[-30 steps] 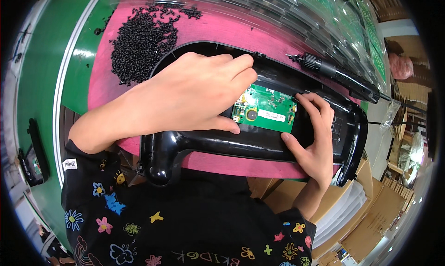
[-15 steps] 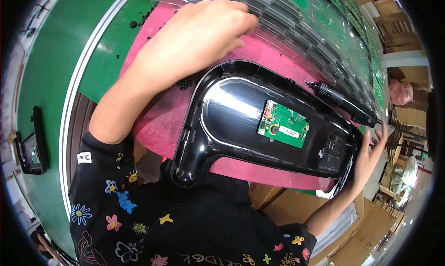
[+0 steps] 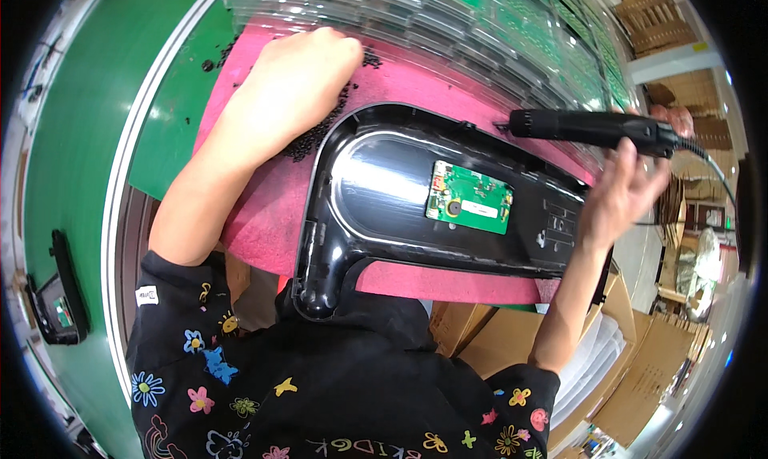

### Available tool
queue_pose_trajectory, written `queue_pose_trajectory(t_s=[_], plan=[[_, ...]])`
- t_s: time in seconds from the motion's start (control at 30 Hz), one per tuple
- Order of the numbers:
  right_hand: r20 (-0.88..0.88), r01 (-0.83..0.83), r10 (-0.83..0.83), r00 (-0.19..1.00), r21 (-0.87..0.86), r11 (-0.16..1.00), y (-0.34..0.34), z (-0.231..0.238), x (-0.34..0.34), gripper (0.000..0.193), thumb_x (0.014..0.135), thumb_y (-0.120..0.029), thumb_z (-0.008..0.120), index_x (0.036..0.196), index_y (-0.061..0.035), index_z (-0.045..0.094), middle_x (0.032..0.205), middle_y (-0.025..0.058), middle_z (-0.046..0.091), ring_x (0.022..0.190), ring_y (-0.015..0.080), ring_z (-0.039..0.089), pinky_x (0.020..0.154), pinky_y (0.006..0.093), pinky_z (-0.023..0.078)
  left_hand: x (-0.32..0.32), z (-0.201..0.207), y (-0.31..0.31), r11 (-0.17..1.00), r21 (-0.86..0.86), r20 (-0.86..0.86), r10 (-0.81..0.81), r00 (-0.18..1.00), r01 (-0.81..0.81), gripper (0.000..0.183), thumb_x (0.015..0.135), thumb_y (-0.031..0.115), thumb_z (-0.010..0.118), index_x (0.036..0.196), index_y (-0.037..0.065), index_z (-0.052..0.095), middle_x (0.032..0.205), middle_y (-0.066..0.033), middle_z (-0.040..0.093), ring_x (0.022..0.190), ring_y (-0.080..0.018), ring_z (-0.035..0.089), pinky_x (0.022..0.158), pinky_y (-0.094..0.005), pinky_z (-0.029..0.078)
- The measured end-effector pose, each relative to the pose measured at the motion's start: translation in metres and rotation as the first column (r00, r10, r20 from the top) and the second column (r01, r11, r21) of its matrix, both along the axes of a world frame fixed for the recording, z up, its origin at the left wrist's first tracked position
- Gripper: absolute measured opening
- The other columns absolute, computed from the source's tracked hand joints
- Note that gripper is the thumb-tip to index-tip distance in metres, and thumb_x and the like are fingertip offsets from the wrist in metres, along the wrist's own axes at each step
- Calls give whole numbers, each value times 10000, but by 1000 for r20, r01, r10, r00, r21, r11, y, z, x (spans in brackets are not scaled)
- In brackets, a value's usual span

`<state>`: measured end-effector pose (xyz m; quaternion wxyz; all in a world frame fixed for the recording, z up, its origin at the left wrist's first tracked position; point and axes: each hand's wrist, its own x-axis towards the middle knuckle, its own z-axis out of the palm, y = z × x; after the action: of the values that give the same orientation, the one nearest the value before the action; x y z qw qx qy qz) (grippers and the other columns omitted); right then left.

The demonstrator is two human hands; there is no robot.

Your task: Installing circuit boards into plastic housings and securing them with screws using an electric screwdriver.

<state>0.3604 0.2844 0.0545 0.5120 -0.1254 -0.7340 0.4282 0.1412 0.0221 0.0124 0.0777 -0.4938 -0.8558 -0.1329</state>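
My right hand (image 3: 620, 191) grips the rear part of a black electric screwdriver (image 3: 576, 128), its bit pointing left over the red mat. Curled closed, my left hand (image 3: 300, 79) is at a scatter of small black screws (image 3: 308, 143); its fingertips are hidden, so I cannot see what they hold. Between my arms lies a long black plastic housing (image 3: 384, 247), hollow side up, with a rounded wide end on the left. Inside it sits a green circuit board (image 3: 480, 199) with a white label.
Stacked clear plastic trays (image 3: 448, 39) with green boards line the far side of the red mat (image 3: 256, 211). At far left, another black housing (image 3: 60, 299) with a board rests on a green surface (image 3: 80, 155). An open cardboard box (image 3: 500, 343) stands low at right.
My right hand has taken hold of the screwdriver and lifted it, turning it more level. My left hand has moved left and nearer, to the screws. The housing has shifted slightly left in view.
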Motion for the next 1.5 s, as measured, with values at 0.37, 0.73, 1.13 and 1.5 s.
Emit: queue_pose_trajectory(t_s=[0.37,0.73,1.13,1.5], plan=[[-550,-738,499,670,-419,529,-16,16,4,332,1005,-290,580,1265,-93,522,922,10,535,943,175,511,1032,456,349,24,22,28,847,470,288,-412,864,248,130,839,70,658,918,-32,647,735,-113,623,644,-190,600,618,-310,482],[-601,-826,572,558,-343,447,-54,12,18,433,846,-219,776,1178,-141,509,794,-77,523,802,88,500,919,350,311,60,14,37,761,474,405,-635,658,443,129,802,72,714,902,12,660,779,-65,646,622,-176,599,554,-297,484],[-488,-856,703,517,-311,413,-53,7,22,437,831,-224,795,1154,-173,506,821,-74,559,796,95,523,910,372,329,62,8,37,775,427,332,-613,717,466,133,773,28,742,872,15,653,769,-72,645,693,-229,651,604,-332,522],[-387,-835,741,548,-296,463,-59,10,23,443,811,-225,788,1149,-214,502,795,-81,566,775,87,529,893,391,354,67,11,35,792,342,285,-600,748,505,174,748,22,744,868,16,619,792,-84,621,729,-274,634,644,-367,524]])
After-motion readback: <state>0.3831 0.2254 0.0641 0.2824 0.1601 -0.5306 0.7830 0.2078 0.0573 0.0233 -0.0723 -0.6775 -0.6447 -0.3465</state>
